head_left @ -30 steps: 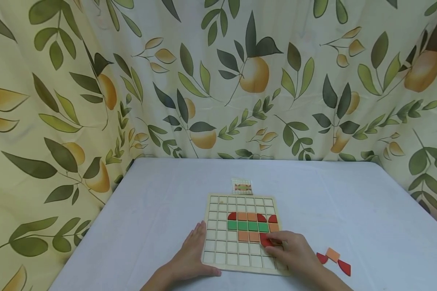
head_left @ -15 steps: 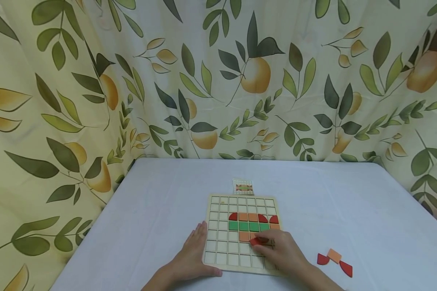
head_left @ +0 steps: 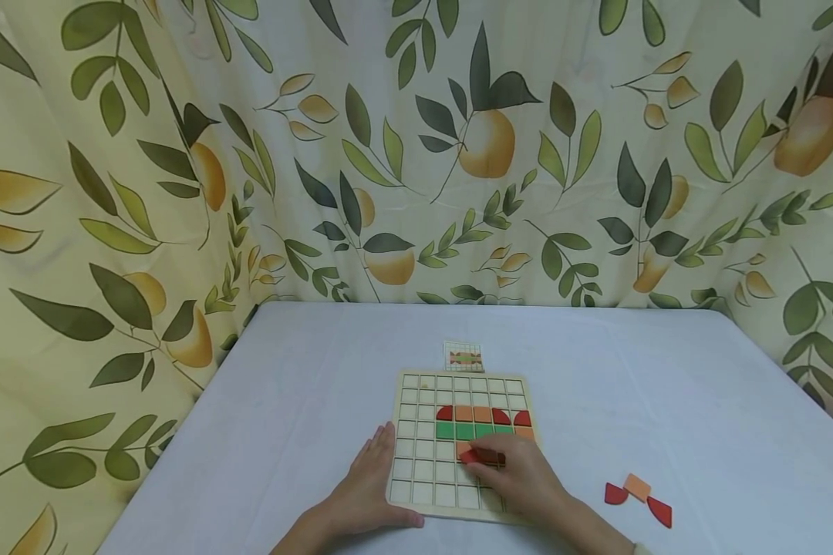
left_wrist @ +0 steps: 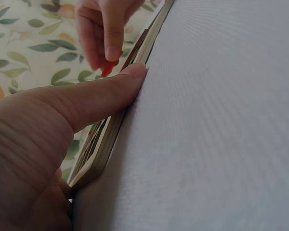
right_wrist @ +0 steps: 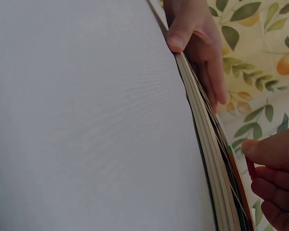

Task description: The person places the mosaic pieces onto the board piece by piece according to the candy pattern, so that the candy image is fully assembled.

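Note:
A wooden grid board (head_left: 422, 492) lies on the table, with red quarter-round, orange square and green square tiles set in its cells. My left hand (head_left: 361, 487) rests against the board's left edge, fingers straight, and its thumb (left_wrist: 101, 96) presses the front edge in the left wrist view. Over the lower middle cells, my right hand (head_left: 524, 474) pinches a red tile (head_left: 468, 456) between thumb and fingertips. That red tile (right_wrist: 251, 168) appears edge-on and slightly off the board in the right wrist view. The right hand hides some cells behind it.
Behind the board sits a small pattern card (head_left: 463, 358) with a printed grid. To the right lie loose tiles: an orange square (head_left: 637, 486), a red quarter-round (head_left: 615, 493) and another red curved piece (head_left: 660, 512). A leaf-and-fruit curtain (head_left: 416, 154) stands behind the white table.
My right hand has moved left across the board with the red tile, from the right end of the lower tile row to its left end. The left hand has stayed put.

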`<act>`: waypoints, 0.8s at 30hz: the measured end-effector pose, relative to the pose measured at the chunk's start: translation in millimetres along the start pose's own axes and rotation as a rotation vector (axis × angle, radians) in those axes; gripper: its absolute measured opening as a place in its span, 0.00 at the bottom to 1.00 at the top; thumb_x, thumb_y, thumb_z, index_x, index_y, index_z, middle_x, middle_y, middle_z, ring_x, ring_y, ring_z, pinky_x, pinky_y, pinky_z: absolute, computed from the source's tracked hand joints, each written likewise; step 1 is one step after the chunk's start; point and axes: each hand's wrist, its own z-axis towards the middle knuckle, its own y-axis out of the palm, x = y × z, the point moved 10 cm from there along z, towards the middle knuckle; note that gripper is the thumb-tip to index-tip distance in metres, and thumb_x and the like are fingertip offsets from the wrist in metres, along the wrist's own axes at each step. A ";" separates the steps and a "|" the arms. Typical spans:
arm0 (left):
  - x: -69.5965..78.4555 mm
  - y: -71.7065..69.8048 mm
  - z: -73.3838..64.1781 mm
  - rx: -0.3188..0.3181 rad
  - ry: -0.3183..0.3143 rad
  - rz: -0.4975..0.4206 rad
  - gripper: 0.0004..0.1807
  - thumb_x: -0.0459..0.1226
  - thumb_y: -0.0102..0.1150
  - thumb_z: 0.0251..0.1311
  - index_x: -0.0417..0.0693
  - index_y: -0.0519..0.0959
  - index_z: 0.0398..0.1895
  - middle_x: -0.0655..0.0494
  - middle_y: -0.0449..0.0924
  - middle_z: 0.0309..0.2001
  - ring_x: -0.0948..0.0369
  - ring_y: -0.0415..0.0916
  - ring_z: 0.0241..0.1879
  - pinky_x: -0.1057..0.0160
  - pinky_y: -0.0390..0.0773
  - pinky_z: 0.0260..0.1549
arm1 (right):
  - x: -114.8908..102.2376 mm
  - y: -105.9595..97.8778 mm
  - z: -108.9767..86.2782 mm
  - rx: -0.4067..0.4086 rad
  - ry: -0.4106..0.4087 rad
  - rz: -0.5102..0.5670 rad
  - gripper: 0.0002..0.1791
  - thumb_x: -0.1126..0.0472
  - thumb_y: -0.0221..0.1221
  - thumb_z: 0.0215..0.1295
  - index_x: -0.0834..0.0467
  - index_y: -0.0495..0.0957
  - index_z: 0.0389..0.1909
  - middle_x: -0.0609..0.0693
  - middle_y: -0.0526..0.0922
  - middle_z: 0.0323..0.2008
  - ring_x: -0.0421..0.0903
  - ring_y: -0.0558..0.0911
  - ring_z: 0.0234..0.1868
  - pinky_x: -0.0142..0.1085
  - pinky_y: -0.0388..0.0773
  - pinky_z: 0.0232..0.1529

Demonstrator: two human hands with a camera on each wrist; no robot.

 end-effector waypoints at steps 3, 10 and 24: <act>0.2 -0.8 -0.2 -0.004 -0.007 -0.006 0.71 0.67 0.65 0.31 0.35 0.40 0.71 0.42 0.38 0.71 0.51 0.33 0.70 0.46 0.41 0.64 | -2.9 2.3 2.4 0.001 -0.006 0.005 0.15 0.54 0.67 0.52 0.56 0.83 0.40 0.39 0.81 0.35 0.38 0.77 0.39 0.33 0.77 0.40; 0.0 -0.4 0.0 -0.006 -0.002 0.000 0.71 0.67 0.65 0.32 0.35 0.40 0.71 0.42 0.38 0.71 0.51 0.33 0.70 0.45 0.42 0.64 | -6.2 8.1 8.5 0.016 -0.010 -0.040 0.13 0.56 0.67 0.52 0.56 0.84 0.39 0.40 0.82 0.35 0.38 0.78 0.39 0.33 0.77 0.40; -1.6 0.7 0.5 -0.006 0.011 0.007 0.71 0.69 0.63 0.32 0.36 0.39 0.71 0.42 0.38 0.71 0.51 0.33 0.70 0.46 0.42 0.64 | -15.9 19.0 21.0 0.067 -0.107 -0.079 0.11 0.57 0.66 0.53 0.59 0.84 0.36 0.43 0.83 0.34 0.39 0.78 0.38 0.35 0.77 0.39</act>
